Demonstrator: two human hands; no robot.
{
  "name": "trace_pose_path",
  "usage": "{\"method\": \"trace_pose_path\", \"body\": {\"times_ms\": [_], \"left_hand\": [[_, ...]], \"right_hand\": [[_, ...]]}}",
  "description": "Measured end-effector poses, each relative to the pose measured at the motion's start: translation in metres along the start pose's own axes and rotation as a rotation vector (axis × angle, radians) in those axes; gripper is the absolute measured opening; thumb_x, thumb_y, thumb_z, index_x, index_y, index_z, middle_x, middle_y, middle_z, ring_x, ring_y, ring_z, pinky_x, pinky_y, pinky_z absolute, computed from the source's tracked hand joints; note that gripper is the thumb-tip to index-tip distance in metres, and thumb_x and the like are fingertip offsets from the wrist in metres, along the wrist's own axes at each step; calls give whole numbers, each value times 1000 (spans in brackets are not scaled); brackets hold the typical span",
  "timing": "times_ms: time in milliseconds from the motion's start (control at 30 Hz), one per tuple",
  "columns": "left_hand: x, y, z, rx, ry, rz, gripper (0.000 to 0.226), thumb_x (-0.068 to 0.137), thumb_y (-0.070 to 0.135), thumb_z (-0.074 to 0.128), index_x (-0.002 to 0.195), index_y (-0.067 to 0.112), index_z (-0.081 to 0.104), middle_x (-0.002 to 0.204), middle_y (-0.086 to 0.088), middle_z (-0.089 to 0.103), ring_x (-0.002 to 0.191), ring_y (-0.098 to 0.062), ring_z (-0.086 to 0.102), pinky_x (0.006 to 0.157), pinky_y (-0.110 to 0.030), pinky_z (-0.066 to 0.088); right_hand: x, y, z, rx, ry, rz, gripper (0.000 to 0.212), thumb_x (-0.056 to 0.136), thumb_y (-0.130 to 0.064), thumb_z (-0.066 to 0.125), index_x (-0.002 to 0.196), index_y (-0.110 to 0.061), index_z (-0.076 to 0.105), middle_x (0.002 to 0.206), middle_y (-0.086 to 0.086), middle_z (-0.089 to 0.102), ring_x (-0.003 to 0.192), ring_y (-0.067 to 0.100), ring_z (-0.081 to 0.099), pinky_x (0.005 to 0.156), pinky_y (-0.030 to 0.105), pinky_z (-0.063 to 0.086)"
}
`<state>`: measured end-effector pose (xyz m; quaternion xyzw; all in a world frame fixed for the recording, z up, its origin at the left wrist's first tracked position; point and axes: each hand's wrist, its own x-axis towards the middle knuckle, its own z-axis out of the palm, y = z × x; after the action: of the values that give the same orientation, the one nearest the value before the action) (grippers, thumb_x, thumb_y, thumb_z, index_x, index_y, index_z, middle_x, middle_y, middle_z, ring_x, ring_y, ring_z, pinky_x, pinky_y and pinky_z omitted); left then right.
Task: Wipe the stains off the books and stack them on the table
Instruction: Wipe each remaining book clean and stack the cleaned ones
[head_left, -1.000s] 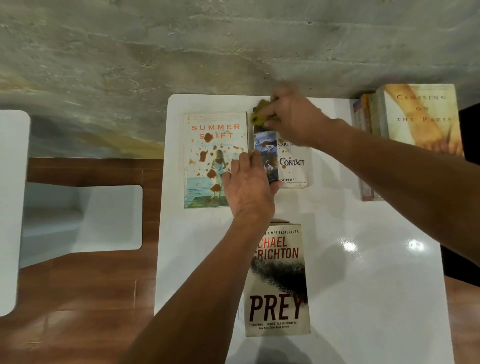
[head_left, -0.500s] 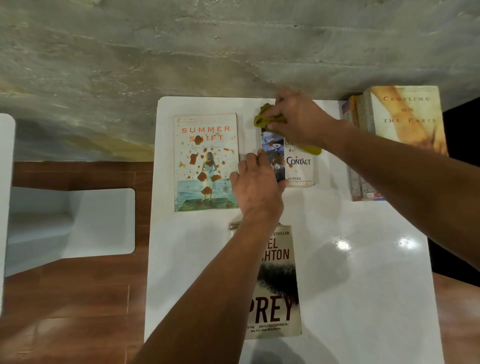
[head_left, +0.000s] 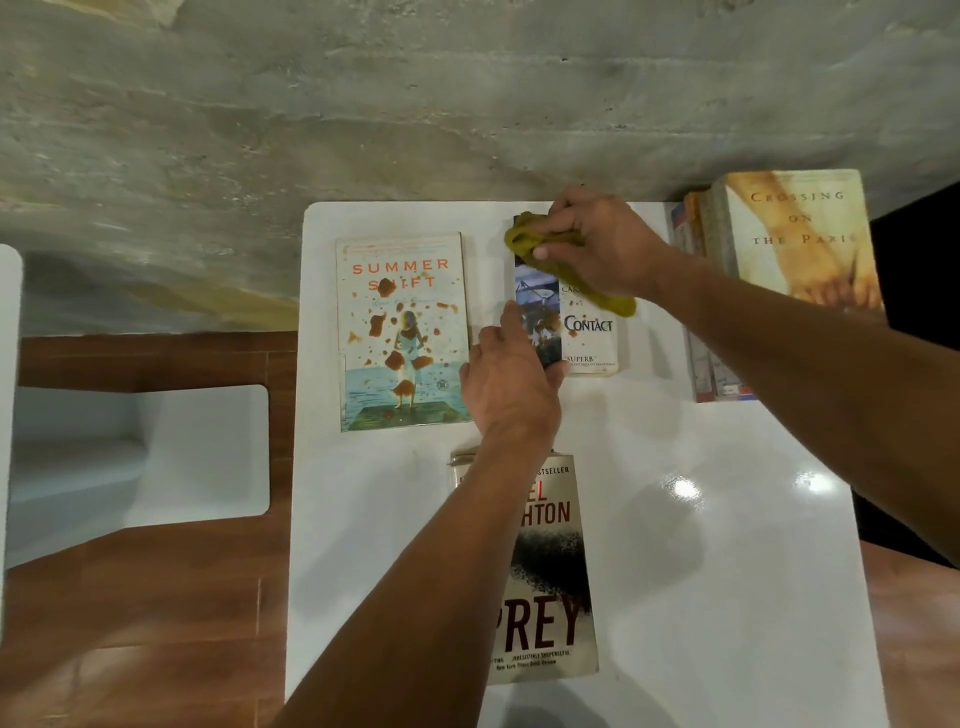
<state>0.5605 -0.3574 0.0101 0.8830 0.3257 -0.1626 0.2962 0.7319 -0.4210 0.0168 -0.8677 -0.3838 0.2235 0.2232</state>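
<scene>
As before, right hand (head_left: 597, 244) fingers clutch cloth (head_left: 524, 239) | left hand (head_left: 511, 384) fingers flat, steadying Contact book (head_left: 589, 338)

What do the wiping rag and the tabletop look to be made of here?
Rag: soft yellow-green cloth, seemingly matte; it bunches and folds under the right hand. Table: hard, glossy white surface, probably laminate or plastic; it mirrors two bright lights.

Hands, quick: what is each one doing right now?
Left hand: open, fingers pressing the Contact book flat.
Right hand: grips the yellow cloth on that book's top.
</scene>
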Motion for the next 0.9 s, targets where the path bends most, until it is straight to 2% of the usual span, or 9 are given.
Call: {"method": "trace_pose_path", "body": {"times_ms": [167, 233, 300, 367, 433, 533, 633, 733, 900], "left_hand": [[17, -3, -32, -201, -147, 35, 105, 83, 39, 80, 159, 25, 9, 141, -11, 39, 127, -27, 49, 95, -36, 44], [36, -8, -53, -216, -170, 110, 88, 84, 33, 80, 155, 22, 28, 140, -10, 42, 127, -25, 48, 98, -31, 40], [62, -7, -69, -234, -104, 146, 60, 94, 29, 70, 147, 19, 46, 140, -9, 52, 128, -26, 52, 106, -36, 43], [88, -2, -77, -197, -20, 172, 40, 102, 29, 57, 140, 18, 56, 137, -10, 60, 126, -27, 55, 106, -35, 43], [110, 5, -78, -197, -7, 175, 37, 102, 33, 56, 134, 16, 61, 132, -10, 63, 121, -26, 58, 97, -28, 43], [131, 12, -64, -181, -33, 89, 52, 92, 50, 66, 120, 6, 65, 121, -14, 66, 108, -27, 62, 77, -25, 43], [139, 15, -47, -98, -71, 35, 73, 80, 69, 69, 105, 1, 69, 106, -16, 70, 88, -25, 63, 57, -23, 36], [148, 16, -41, -119, -64, -54, 78, 70, 74, 75, 107, 6, 69, 102, -8, 68, 94, -23, 66, 65, -29, 44], [151, 21, -46, -70, -129, -99, 89, 70, 76, 72, 120, 5, 54, 110, -4, 59, 103, -19, 58, 76, -27, 43]], "right_hand": [[-1, 3, 3, 189, 34, 147, 30, 93, -22, 69, 123, -21, 70, 111, 7, 61, 97, 15, 55, 84, 11, 39], [-2, 3, -1, 327, 71, 210, 25, 94, -23, 68, 119, -26, 71, 109, 1, 62, 99, 16, 58, 90, 22, 44], [-7, 4, -3, 377, 170, 231, 23, 95, -24, 67, 117, -25, 72, 109, -2, 64, 102, 17, 60, 96, 33, 49], [-14, 4, -3, 300, 260, 255, 26, 95, -23, 67, 120, -21, 71, 110, -3, 61, 102, 14, 57, 97, 30, 47], [-18, 3, 0, 185, 302, 265, 29, 95, -22, 67, 123, -20, 70, 111, 1, 58, 101, 16, 55, 94, 27, 46], [-25, 3, 11, 88, 308, 288, 33, 96, -26, 66, 128, -18, 68, 108, 10, 57, 97, 19, 54, 89, 24, 43], [-34, 3, 22, 14, 337, 256, 30, 96, -24, 65, 125, -17, 70, 97, 8, 49, 86, 17, 47, 79, 21, 36], [-40, 5, 26, -14, 330, 196, 24, 94, -19, 67, 116, -14, 73, 92, 4, 44, 79, 16, 45, 74, 20, 33], [-50, 11, 21, -55, 121, 23, 24, 92, -19, 70, 115, -15, 75, 91, 5, 50, 79, 16, 48, 75, 26, 39]]}}
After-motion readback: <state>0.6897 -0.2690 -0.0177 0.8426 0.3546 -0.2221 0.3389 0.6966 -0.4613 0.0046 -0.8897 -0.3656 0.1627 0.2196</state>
